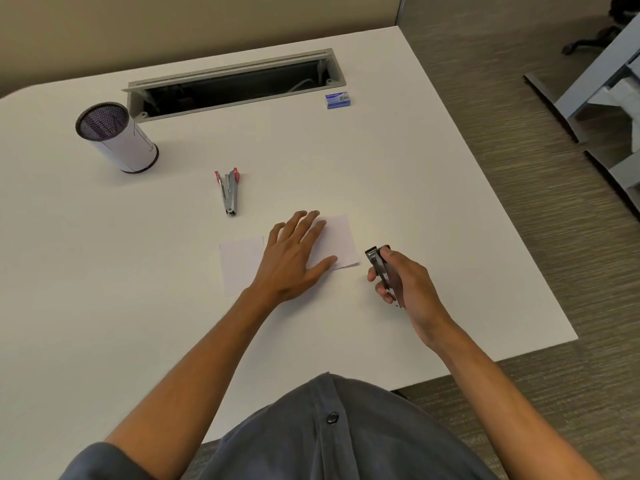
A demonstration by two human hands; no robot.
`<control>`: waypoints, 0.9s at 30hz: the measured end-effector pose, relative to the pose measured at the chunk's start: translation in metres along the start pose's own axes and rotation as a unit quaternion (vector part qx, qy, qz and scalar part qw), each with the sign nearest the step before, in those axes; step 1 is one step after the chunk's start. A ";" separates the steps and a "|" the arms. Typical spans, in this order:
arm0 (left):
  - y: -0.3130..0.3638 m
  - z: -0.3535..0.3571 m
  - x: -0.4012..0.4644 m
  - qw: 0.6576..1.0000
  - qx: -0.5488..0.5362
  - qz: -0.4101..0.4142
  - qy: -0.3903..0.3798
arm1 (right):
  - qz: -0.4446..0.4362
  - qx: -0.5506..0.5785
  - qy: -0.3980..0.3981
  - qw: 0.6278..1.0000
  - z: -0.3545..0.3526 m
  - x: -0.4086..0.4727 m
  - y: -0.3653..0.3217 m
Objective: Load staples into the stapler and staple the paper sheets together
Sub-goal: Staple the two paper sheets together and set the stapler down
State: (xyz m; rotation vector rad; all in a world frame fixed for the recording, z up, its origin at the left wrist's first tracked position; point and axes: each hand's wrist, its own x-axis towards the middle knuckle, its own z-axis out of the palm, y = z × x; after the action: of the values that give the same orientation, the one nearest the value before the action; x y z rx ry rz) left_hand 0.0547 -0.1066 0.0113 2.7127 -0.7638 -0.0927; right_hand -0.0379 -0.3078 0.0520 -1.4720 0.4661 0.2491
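Now we press our left hand [294,254] flat, fingers straight and spread, on the paper sheets [242,263] lying near the bench's [433,161] front edge. Just beside the sheets, toward the right edge, our right hand [403,278] curls its fingers around a dark stapler [379,265]. Farther back lie a red-tipped stapler [228,192], a mesh cup [117,136] and, by the cable slot [232,84], a blue staple box [338,100].

table [398,161]: smooth matt white laminate | paper sheets [341,242]: thin matt white paper | stapler [382,271]: shiny bare metal | second stapler [229,192]: bright metal, red plastic ends | pen cup [116,136]: dark wire mesh, paper-wrapped | staple box [338,100]: blue cardboard
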 end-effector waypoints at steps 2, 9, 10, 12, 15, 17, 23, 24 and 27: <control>-0.003 0.001 0.001 1.000 0.000 -0.002 -0.012 | -0.011 -0.026 0.006 1.000 0.000 0.002 0.003; -0.008 0.004 0.003 1.000 -0.006 -0.003 -0.016 | -0.049 -0.103 -0.022 0.993 0.003 0.004 0.015; -0.009 0.004 0.003 1.000 -0.008 -0.003 -0.014 | -0.054 -0.111 -0.024 0.992 0.004 0.004 0.016; -0.009 0.004 0.003 1.000 -0.012 0.001 -0.012 | -0.063 -0.138 -0.030 0.988 0.003 0.003 0.018; -0.009 0.004 0.001 1.000 -0.025 -0.002 -0.013 | -0.094 -0.185 -0.055 0.977 0.004 0.000 0.020; -0.009 0.005 0.000 0.999 -0.034 -0.008 -0.014 | -0.113 -0.212 -0.072 0.968 0.006 -0.002 0.023; -0.011 0.004 -0.001 0.999 -0.032 -0.005 -0.014 | -0.154 -0.244 -0.077 0.954 0.010 -0.004 0.025; -0.011 0.004 -0.001 0.999 -0.031 -0.005 -0.016 | -0.158 -0.244 -0.076 0.954 0.010 -0.004 0.025; -0.012 0.003 0.000 0.999 -0.030 -0.005 -0.023 | -0.163 -0.251 -0.072 0.951 0.009 -0.004 0.024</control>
State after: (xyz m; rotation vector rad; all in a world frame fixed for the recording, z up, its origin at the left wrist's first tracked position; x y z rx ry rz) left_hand 0.0597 -0.0978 0.0045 2.6662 -0.7484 -0.1773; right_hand -0.0506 -0.2961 0.0322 -1.9840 0.0291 0.2183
